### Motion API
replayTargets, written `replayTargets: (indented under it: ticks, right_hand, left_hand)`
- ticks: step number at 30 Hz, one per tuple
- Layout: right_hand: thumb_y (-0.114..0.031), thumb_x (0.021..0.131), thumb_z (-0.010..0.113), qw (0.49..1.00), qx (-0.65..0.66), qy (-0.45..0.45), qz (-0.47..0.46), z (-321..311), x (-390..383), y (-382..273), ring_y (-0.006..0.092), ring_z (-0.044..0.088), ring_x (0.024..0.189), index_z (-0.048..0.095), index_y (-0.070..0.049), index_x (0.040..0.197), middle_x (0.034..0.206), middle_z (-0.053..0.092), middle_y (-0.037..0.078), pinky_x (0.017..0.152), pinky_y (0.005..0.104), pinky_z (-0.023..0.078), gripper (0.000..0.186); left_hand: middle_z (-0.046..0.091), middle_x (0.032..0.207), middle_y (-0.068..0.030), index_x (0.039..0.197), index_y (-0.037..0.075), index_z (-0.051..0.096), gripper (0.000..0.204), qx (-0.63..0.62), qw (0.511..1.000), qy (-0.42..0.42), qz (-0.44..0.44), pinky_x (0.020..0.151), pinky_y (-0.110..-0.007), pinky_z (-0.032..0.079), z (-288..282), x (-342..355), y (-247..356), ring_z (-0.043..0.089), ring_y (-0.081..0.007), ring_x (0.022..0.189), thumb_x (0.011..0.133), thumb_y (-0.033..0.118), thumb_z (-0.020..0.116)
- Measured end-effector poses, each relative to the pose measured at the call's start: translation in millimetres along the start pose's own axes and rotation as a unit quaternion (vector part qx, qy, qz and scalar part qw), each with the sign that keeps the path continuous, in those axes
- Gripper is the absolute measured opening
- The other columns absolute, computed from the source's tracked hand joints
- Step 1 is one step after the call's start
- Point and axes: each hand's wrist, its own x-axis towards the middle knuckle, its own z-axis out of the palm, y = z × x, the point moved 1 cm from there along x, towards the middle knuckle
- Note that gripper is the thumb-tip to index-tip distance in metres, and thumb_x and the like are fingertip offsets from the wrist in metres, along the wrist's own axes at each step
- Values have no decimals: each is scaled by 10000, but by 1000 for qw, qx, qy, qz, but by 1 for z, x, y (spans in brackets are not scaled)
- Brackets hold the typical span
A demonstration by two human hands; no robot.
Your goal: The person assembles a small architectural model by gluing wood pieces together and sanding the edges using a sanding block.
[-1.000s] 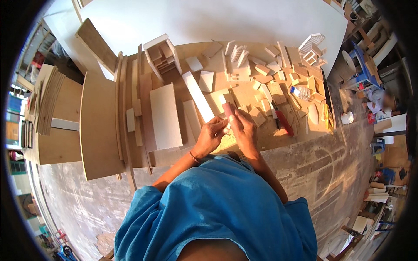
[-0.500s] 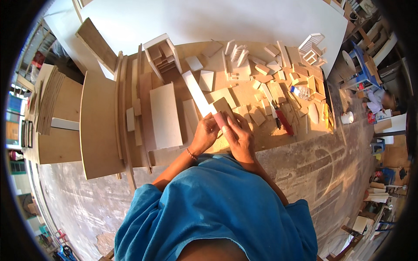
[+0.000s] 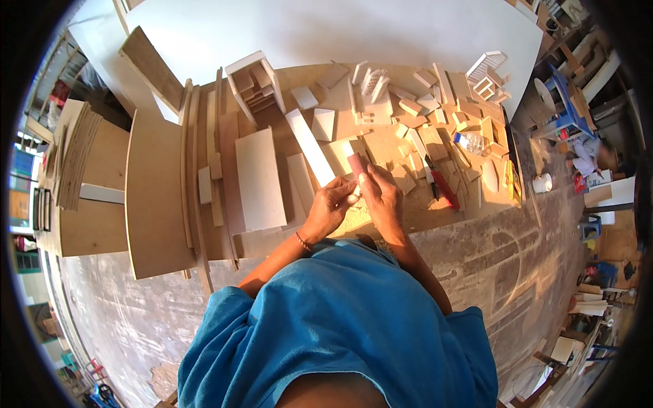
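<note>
In front of my body, my right hand [image 3: 382,198] is closed round a small pale wooden block [image 3: 351,145] with a reddish strip of sandpaper [image 3: 356,163] on its near part. My left hand [image 3: 329,208] is beside it, thumb and fingers pinched together close to the block's lower end. What those left fingers grip is hidden. A long white wooden strip [image 3: 307,143] lies just beyond my left hand. On the left a broad white panel [image 3: 261,182] rests flat on the workbench [image 3: 343,234].
Many small wood offcuts [image 3: 432,143] cover the right of the bench, with a red-handled tool [image 3: 444,189], a plastic bottle [image 3: 471,143] and a yellow tool [image 3: 511,181]. A small white cabinet [image 3: 253,85] stands at the back left. Large boards [image 3: 156,194] lean at the left.
The block with its sandpaper has turned more upright and shifted right in my right hand. My left fingers have drawn into a pinch slightly nearer to me, uncovering more of the white strip.
</note>
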Motion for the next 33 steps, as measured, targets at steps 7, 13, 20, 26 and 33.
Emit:
replayTargets:
  ticks: [7, 13, 20, 26, 33]
  right_hand:
    - [-232, 849, 588, 984, -108, 26, -141, 7, -15, 6, 361, 553, 979, 601, -28, 1106, 1081, 547, 239, 812, 385, 462, 328]
    - [-244, 844, 589, 970, -146, 45, -189, 4, -15, 4, 373, 551, 965, 606, -49, 1109, 1083, 543, 242, 818, 394, 456, 330]
    - [-271, 866, 579, 996, -59, 66, -26, -7, 12, 40, 284, 601, 911, 613, -8, 1080, 1027, 599, 200, 761, 328, 476, 340]
    - [-231, 901, 552, 984, 168, 19, 59, -23, 8, 31, 46, 463, 673, 599, 7, 1029, 819, 533, -7, 620, 198, 404, 275]
    - [-183, 879, 574, 996, 39, 33, -70, -26, 3, -4, 164, 580, 910, 587, 21, 1104, 1054, 605, 138, 767, 265, 458, 304]
  left_hand:
    - [564, 869, -117, 956, -21, 624, 159, 45, 997, 24, 54, 703, -287, 455, -10, 4, -6, 564, -199, 759, 805, 19, 590]
    - [584, 956, -141, 992, -32, 601, 202, 6, 998, 19, 54, 670, -308, 465, -4, 5, -10, 586, -206, 778, 795, 14, 604]
    - [587, 971, -84, 1076, -31, 600, 279, -151, 985, -53, -59, 735, -236, 450, -4, -3, -11, 549, -123, 835, 895, 172, 537]
    - [617, 824, -63, 1068, -40, 573, 357, -354, 925, -51, -129, 647, -259, 462, -4, -1, -4, 542, -119, 691, 927, 273, 477]
    - [608, 788, -54, 947, 5, 544, 235, -291, 950, -21, -111, 635, -236, 456, -4, 3, -4, 527, -104, 672, 939, 227, 469]
